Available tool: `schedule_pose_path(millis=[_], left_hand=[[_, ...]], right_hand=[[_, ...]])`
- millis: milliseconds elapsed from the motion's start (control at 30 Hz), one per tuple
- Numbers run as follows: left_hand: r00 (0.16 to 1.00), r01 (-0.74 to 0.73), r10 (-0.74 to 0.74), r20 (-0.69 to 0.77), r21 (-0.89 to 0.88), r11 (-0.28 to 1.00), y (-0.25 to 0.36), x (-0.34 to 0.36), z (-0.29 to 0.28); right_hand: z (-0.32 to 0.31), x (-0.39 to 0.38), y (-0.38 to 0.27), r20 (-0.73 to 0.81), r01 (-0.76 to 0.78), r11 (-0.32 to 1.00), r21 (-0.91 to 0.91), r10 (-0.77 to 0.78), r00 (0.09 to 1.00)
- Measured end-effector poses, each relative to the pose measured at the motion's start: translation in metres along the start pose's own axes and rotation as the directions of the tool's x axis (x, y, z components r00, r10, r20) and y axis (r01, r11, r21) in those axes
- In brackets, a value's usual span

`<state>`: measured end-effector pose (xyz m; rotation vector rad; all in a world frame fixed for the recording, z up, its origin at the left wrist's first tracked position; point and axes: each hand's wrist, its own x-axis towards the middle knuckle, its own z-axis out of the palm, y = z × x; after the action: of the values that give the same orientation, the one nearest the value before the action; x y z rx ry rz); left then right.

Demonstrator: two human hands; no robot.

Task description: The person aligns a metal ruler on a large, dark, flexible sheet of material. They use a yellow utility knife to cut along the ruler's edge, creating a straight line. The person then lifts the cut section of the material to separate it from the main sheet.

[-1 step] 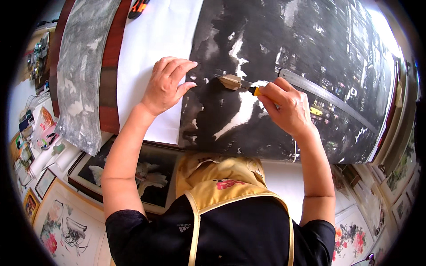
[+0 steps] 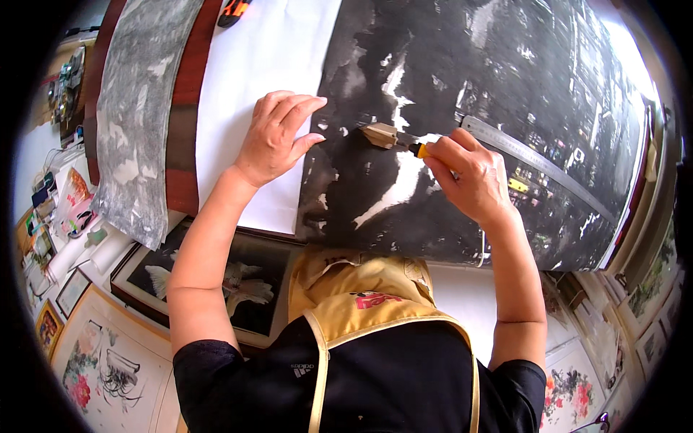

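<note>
A large dark ink painting (image 2: 433, 58) covers the table, with a white paper strip (image 2: 249, 79) along its left side. My left hand (image 2: 278, 141) rests at the border between them, thumb and fingers apart, holding nothing. In my right hand (image 2: 469, 173) is a yellow-handled scraper (image 2: 381, 135), gripped by its handle. Its tan wedge-shaped head points left and lies low over the dark surface, a short way right of my left fingertips. I cannot tell whether its tip slips under anything. A steel ruler (image 2: 541, 159) lies on the painting beyond my right hand.
A grey patterned strip (image 2: 137, 101) hangs over the red-brown table edge (image 2: 184, 137) at left. An orange-and-black tool (image 2: 232, 12) lies at the top. A small yellow object (image 2: 517, 185) sits beside my right hand. A framed picture (image 2: 216, 281) is below the table edge.
The whole view has shifted slightly, carrying the scene a little to the right. Both hands and the scraper keep nearly the same places on the painting.
</note>
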<state>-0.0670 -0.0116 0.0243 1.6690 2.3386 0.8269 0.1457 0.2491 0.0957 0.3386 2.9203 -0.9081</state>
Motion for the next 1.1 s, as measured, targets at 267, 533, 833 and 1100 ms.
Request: schedule_pose_path(millis=[267,533,833,1100], left_hand=[[0.996,0.050,-0.050,-0.076,-0.011,0.999,-0.005,-0.014,0.003],[0.993,-0.049,0.062,-0.101,0.131,0.990,0.005,-0.022,0.005],[0.983,-0.104,0.113,-0.143,0.069,0.992,-0.002,-0.022,0.010],[0.985,-0.086,0.084,-0.152,-0.007,0.996,-0.004,-0.025,0.007]], right_hand=[[-0.002,0.005,-0.011,-0.023,-0.036,0.999,0.001,0.036,0.999],[-0.005,-0.001,-0.014,-0.049,-0.155,0.988,0.006,0.155,0.987],[-0.001,0.006,-0.008,-0.006,-0.009,0.998,-0.057,0.009,1.000],[0.020,0.041,-0.039,0.005,0.073,0.996,-0.046,-0.073,0.997]])
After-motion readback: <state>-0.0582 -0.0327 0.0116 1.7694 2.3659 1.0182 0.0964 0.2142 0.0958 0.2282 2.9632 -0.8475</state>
